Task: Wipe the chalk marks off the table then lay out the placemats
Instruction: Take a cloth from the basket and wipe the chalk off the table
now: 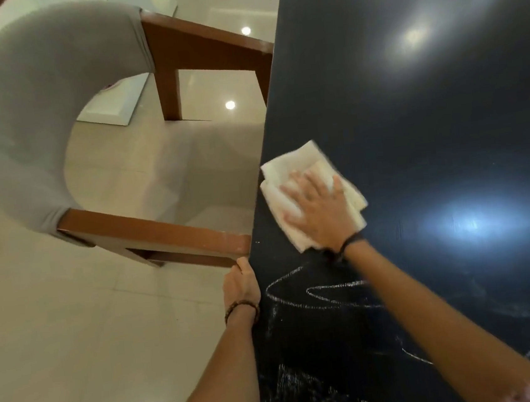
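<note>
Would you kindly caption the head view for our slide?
Right hand presses a white cloth on the dark table; left hand holds its edge, chalk marks remaining.

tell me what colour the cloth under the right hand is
White, seen in the head view: cloth.

The dark table (427, 111) lies bare from its far edge down to the white cloth (308, 193), which sits just inside the left edge under the flat right hand (318, 208); the right side is open too. Along the left edge a chair (34, 104) stands on the tiled floor (75, 335), its wooden arms (153, 235) reaching to the table edge. The left hand (240, 288) grips that edge just below the nearer arm, beside the chalk marks (326, 296).
</note>
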